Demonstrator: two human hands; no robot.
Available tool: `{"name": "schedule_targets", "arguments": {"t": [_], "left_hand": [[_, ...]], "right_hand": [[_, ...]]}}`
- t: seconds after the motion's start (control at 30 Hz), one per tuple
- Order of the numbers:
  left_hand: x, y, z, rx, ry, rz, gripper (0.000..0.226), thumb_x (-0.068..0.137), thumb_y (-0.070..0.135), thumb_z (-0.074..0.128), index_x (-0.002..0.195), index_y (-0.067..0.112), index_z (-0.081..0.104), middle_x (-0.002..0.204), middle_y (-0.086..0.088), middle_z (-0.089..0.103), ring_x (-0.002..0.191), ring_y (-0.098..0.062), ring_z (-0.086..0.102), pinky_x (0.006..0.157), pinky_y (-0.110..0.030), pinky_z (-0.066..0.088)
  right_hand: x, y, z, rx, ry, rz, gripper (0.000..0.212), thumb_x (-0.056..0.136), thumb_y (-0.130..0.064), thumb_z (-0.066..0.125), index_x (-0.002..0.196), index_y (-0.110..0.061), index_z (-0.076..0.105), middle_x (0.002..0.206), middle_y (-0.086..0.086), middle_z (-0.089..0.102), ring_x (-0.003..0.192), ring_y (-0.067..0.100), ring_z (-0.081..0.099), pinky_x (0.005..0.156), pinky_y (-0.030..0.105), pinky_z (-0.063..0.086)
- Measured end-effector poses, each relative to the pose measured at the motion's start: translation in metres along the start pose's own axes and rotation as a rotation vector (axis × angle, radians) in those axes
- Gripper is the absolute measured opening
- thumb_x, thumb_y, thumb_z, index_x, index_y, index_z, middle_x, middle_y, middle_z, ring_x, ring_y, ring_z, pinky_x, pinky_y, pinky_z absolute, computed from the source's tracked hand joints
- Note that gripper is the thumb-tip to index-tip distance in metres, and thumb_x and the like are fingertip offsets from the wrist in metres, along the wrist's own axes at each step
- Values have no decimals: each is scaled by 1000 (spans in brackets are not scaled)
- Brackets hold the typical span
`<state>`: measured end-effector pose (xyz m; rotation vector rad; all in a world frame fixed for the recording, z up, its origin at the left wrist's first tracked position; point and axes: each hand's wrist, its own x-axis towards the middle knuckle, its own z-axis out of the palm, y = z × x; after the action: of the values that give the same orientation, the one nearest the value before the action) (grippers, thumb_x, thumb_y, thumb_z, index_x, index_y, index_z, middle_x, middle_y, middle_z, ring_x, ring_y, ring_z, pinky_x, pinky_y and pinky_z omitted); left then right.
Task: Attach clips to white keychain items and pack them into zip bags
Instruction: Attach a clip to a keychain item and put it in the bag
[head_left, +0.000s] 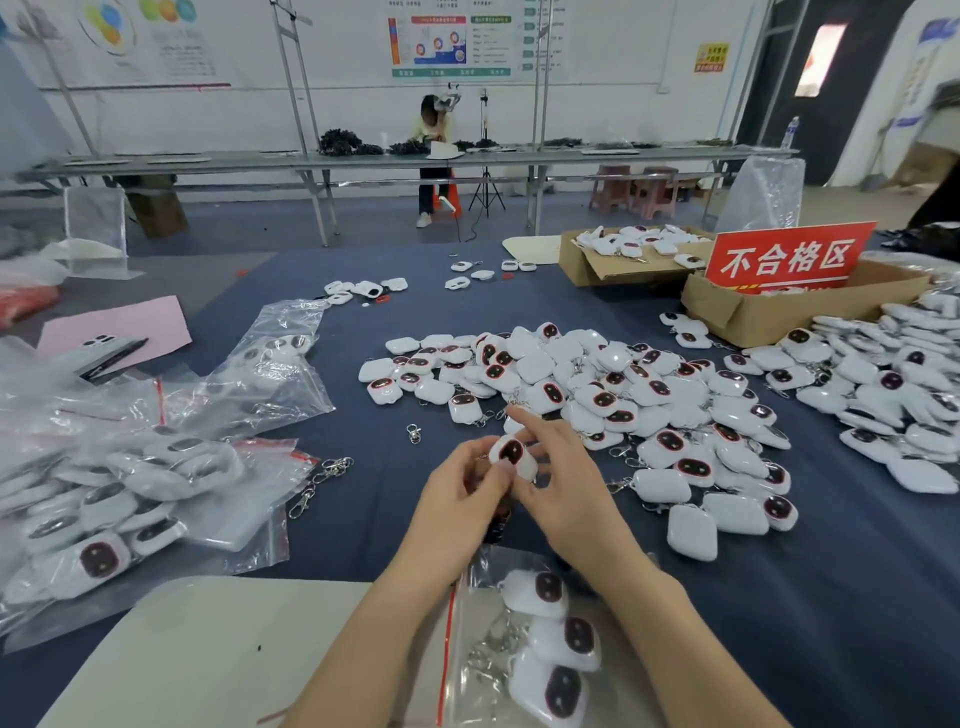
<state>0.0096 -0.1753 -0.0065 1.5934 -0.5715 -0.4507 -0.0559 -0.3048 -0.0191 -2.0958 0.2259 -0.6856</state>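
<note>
now held: white keychain item, pinched by left hand and right hand together
feel: likely light, stiff, slick shell
grip: its edges

A heap of keychain items lies mid-tabletop, with a second heap to its right. Behind these stand two boxes: the nearer box holds a sign, the farther box more items. Before the middle heap, the left hand and right hand hold one keychain item. Loose clips lie left of the hands, with filled zip bags farther left. An open zip bag with three items in it lies nearest, between the forearms.
</note>
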Motion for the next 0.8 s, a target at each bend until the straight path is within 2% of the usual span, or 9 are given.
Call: {"name": "schedule_targets", "arguments": {"t": [0.1, 0.17, 0.23, 0.37, 0.5, 0.63, 0.8], "left_hand": [[5, -6, -2, -52, 40, 26, 21, 101, 19, 59, 113, 32, 71, 97, 2, 78, 88, -11, 73, 80, -29, 61], [10, -9, -4, -85, 90, 14, 22, 102, 20, 58, 108, 33, 74, 97, 2, 78, 82, -9, 72, 76, -24, 58], [13, -11, -5, -121, 105, -3, 25, 102, 20, 57, 106, 36, 76, 97, -3, 76, 74, -9, 68, 76, -30, 58], [14, -13, -3, -110, 85, 30, 31, 105, 19, 53, 106, 41, 74, 102, -7, 72, 75, -10, 66, 81, -37, 58], [14, -15, -1, -77, 97, 21, 28, 105, 19, 52, 104, 39, 72, 101, -10, 70, 73, -10, 66, 80, -37, 59], [12, -16, 0, -41, 119, 6, 27, 105, 14, 50, 103, 33, 70, 85, 2, 70, 68, -7, 63, 66, -20, 54], [11, -14, 1, 19, 127, 0, 28, 104, 8, 49, 105, 27, 69, 80, 6, 71, 69, -8, 60, 63, -19, 50]], "right_hand": [[0, 7, 4, 97, -11, 26, 58, 91, -17, 71, 137, -44, 48, 117, -14, 51, 108, 2, 57, 93, 19, 49], [1, 9, 4, 232, 7, 104, 51, 89, -12, 74, 125, -44, 56, 112, -10, 60, 97, 1, 64, 83, 15, 51], [4, 11, 1, 318, 7, 171, 37, 93, -11, 69, 113, -41, 66, 101, -5, 71, 85, 4, 69, 76, 17, 53], [7, 12, -2, 448, -6, 213, 19, 95, -12, 67, 103, -28, 74, 92, -7, 77, 79, 7, 71, 70, 19, 56], [8, 9, -1, 461, 2, 229, 19, 92, -12, 70, 97, -29, 76, 90, -7, 76, 75, 6, 70, 68, 19, 56], [7, 10, -2, 412, -21, 240, 16, 90, -21, 74, 94, -36, 75, 92, -8, 76, 75, 10, 70, 73, 25, 59], [5, 10, -1, 369, -42, 241, 17, 88, -26, 76, 94, -42, 72, 93, -10, 75, 74, 6, 68, 73, 22, 56]]}}
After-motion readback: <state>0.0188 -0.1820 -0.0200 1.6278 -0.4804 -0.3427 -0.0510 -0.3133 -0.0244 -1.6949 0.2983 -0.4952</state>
